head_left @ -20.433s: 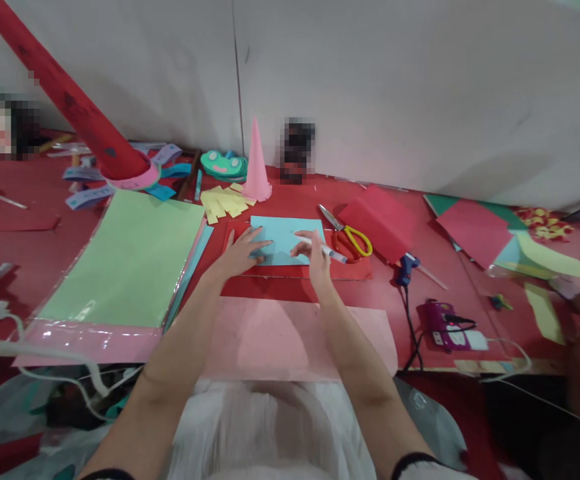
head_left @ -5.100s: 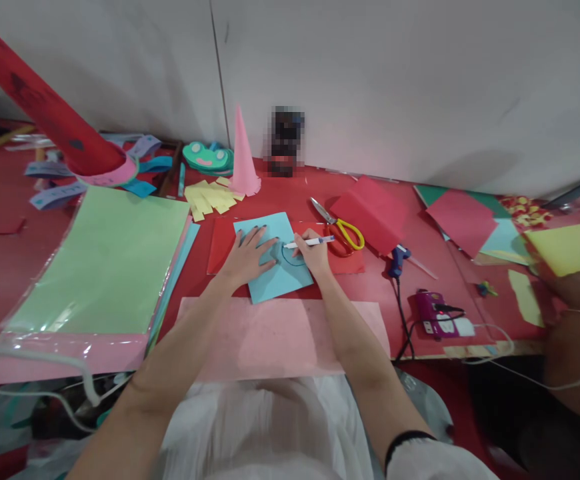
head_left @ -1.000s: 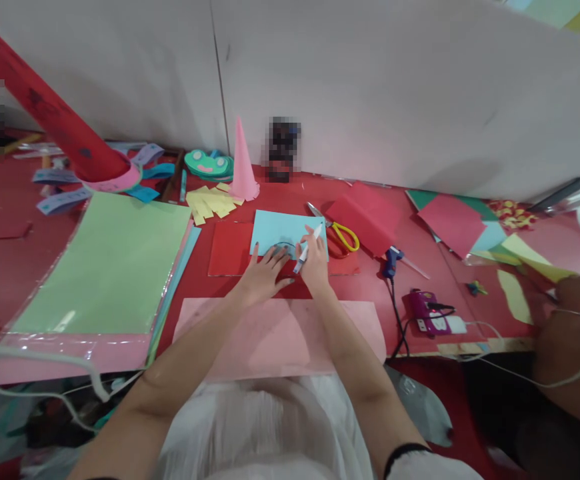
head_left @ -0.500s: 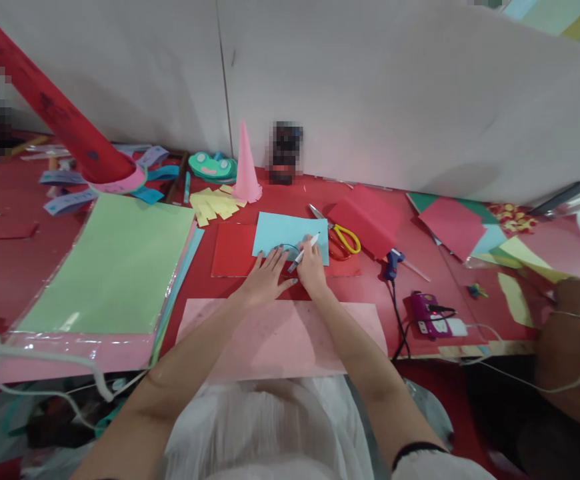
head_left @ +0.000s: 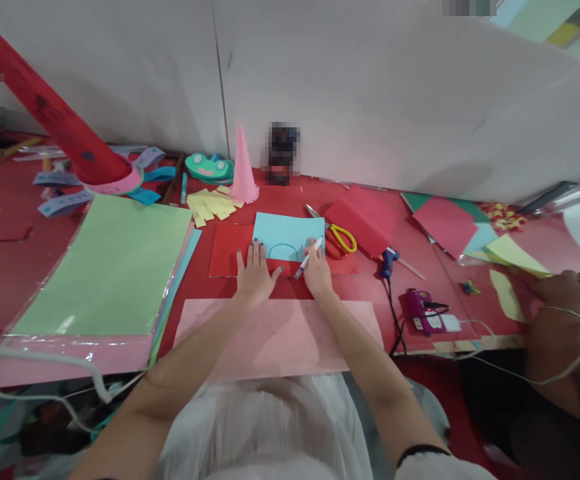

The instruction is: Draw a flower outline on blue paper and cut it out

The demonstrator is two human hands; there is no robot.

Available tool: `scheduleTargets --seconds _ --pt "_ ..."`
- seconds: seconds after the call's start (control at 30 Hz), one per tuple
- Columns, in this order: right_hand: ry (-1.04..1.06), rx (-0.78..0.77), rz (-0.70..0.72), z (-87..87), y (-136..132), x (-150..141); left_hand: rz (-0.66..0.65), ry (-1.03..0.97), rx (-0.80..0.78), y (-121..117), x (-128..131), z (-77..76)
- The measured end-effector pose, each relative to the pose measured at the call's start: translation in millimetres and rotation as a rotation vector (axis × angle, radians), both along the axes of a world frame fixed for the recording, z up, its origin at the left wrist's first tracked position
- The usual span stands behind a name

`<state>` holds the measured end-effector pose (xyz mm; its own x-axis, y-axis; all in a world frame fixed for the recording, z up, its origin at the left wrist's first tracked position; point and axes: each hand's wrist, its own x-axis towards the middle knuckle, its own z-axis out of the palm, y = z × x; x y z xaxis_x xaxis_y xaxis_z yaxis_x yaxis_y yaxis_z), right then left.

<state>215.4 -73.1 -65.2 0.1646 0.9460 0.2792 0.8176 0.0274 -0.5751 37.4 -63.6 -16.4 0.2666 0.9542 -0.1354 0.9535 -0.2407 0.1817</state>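
Light-blue paper (head_left: 290, 230) lies flat near the middle of the table (head_left: 360, 288), partly over a red sheet (head_left: 231, 247), with a dark arch (head_left: 283, 246) drawn along its near edge. On its near left corner rests the left hand (head_left: 256, 273), palm down, its grip loose and holding nothing, the thumb spread away from the fingers. The right hand (head_left: 319, 270), at the paper's near right corner, has its grip closed around a white marker (head_left: 306, 261), which slants across the front of the fingers. Just right of the paper are yellow-handled scissors (head_left: 344, 239), then folded red paper (head_left: 363, 217) and a blue glue gun (head_left: 388, 263). Nearer the person, a pink sheet (head_left: 277, 333) lies under the forearms. Beyond the paper, to the left, sit yellow strips (head_left: 210, 206), a pink cone (head_left: 243, 170) standing upright and a green frog-face cutout (head_left: 207, 168). Green sheets (head_left: 105, 267) in clear plastic lie farther left. At the far right is a co-worker's hand (head_left: 565, 293).
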Motion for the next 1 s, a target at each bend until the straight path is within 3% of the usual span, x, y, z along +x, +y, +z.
scheduleTargets --seconds 0.23,0.4,0.57,0.73,1.0 --pt "-0.024 0.017 -0.042 -0.2 -18.8 14.9 -0.046 -0.081 0.070 7.8 -7.9 5.6" --pt "-0.024 0.024 -0.042 -0.7 -18.6 13.3 -0.059 -0.182 0.156 27.1 -21.4 1.2" --pt "-0.031 0.007 -0.049 6.2 -18.8 10.4 -0.086 -0.238 0.040 46.3 -40.5 -7.8" --pt "-0.017 0.030 -0.046 8.7 -19.0 9.4 -0.124 -0.239 -0.038 50.6 -49.8 -5.9" --pt "0.000 0.048 -0.023 1.9 -17.0 13.1 -0.044 -0.239 0.023 51.6 -46.5 5.5"
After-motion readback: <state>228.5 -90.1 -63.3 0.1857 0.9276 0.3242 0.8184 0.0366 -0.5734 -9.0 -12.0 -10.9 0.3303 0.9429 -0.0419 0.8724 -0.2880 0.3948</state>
